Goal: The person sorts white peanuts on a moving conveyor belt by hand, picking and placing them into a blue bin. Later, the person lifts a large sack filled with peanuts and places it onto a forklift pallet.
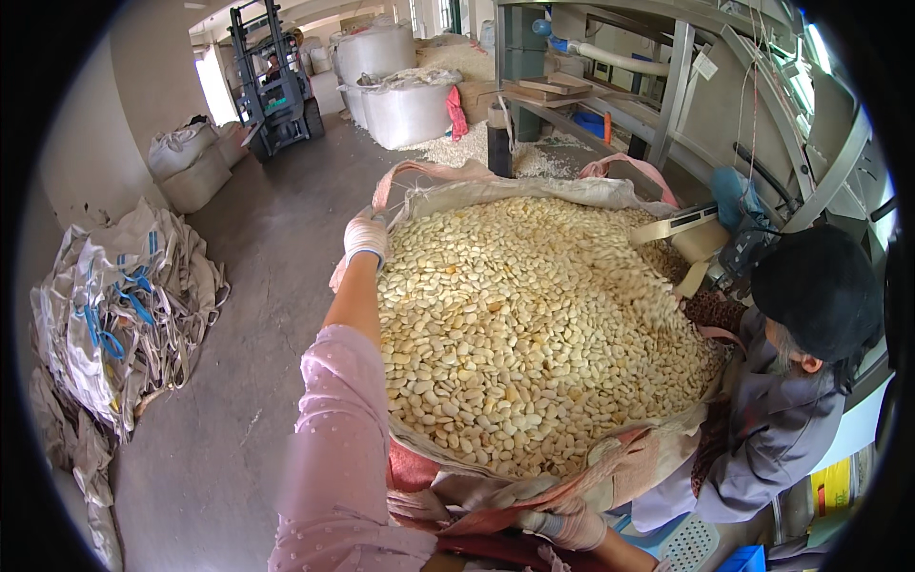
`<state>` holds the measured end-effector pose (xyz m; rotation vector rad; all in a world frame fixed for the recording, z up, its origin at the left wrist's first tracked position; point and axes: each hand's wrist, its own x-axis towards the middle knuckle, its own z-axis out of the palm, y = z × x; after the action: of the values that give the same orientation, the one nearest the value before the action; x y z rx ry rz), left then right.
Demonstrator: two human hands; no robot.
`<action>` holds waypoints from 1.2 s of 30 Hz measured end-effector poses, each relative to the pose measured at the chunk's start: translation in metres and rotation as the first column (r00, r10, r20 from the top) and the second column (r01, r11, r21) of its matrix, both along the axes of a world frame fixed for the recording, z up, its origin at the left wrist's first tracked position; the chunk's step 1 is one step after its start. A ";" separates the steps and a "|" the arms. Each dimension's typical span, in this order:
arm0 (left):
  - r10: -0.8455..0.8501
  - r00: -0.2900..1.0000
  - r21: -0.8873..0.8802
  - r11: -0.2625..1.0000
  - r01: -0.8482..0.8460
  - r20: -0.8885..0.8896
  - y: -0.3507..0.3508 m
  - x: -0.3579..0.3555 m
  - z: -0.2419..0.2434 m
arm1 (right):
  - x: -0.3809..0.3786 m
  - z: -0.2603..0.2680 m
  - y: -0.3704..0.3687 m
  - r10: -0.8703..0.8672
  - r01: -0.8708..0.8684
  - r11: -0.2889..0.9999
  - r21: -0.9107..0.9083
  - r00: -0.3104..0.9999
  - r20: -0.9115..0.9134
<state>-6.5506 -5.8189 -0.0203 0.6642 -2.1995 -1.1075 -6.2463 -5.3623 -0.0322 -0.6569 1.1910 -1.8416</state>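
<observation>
A large woven bulk bag (436, 200) full of pale, flat beans (493, 329) stands before me. My left hand (366, 237), in a white knit glove, grips a pink lifting strap at the bag's far left edge. Low in the view, my right hand (572, 525), also gloved, is closed around the pink strap (493, 518) and bunched cloth on the near side; its fingertips are partly hidden. At the bag's right, beans blur in motion below the beige outlet (675, 225) of a machine.
A co-worker in a dark cap (815, 293) is close on the right. Folded bulk bags (129, 314) lie at left. A forklift (275, 86) stands farther off, near filled white bags (407, 111) and spilled beans. A metal machine frame (672, 93) rises at upper right; a blue perforated stool (690, 543) is below.
</observation>
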 end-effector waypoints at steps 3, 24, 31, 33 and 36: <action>0.060 0.998 -0.150 0.987 -0.054 0.034 -0.002 -0.002 0.004 | -0.006 0.006 -0.001 0.024 -0.024 1.000 -0.003 0.999 -0.037; 0.084 0.986 0.009 0.996 -0.083 -0.147 -0.023 -0.023 -0.023 | -0.033 -0.009 -0.017 0.228 -0.256 0.964 -0.069 0.934 -0.275; 0.171 0.972 -0.001 0.985 -0.174 -0.160 -0.058 -0.038 -0.013 | -0.033 -0.037 -0.020 0.238 -0.243 0.970 0.015 0.935 -0.264; 0.211 0.963 -0.026 0.975 -0.219 -0.170 -0.071 -0.038 -0.012 | -0.032 -0.038 -0.022 0.218 -0.237 0.970 -0.047 0.942 -0.256; 0.201 0.969 0.033 0.980 -0.198 -0.145 -0.043 -0.040 -0.005 | -0.029 -0.028 -0.021 0.139 -0.159 0.981 -0.108 0.974 -0.177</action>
<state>-6.5902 -5.8624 -0.0254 0.7672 -1.9525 -1.0391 -6.2758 -5.3834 -0.0604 -0.9619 1.1097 -1.7690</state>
